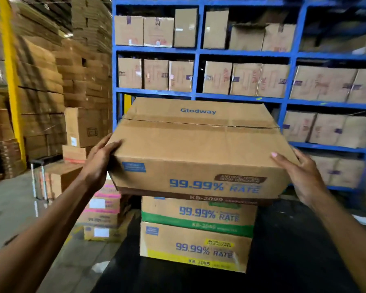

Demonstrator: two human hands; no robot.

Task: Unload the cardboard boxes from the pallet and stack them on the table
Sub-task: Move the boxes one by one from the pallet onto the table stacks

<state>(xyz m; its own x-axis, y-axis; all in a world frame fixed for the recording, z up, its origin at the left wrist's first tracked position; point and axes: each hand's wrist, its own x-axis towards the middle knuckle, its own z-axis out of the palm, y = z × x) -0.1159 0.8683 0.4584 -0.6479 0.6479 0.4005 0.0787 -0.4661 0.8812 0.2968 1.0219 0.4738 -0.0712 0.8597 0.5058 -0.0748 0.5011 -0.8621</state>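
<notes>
A large cardboard box (199, 149) with a brown stripe and blue "99.99% RATE" print is held at chest height. My left hand (99, 159) grips its left end, thumb over the top edge. My right hand (300, 176) presses against its right end with fingers extended along the side. Directly below it stand two stacked boxes on the black table (294, 261): a green-striped box (199, 214) on a yellow-striped box (194, 248). Whether the held box touches the green-striped one is hidden by its front face.
Blue shelving (199, 94) full of cartons rises just behind the table. More printed boxes (101, 212) are stacked on the floor at the left, beside a metal trolley handle (37, 178). Tall piles of flat cardboard (51, 81) and a yellow post (11, 81) fill the far left.
</notes>
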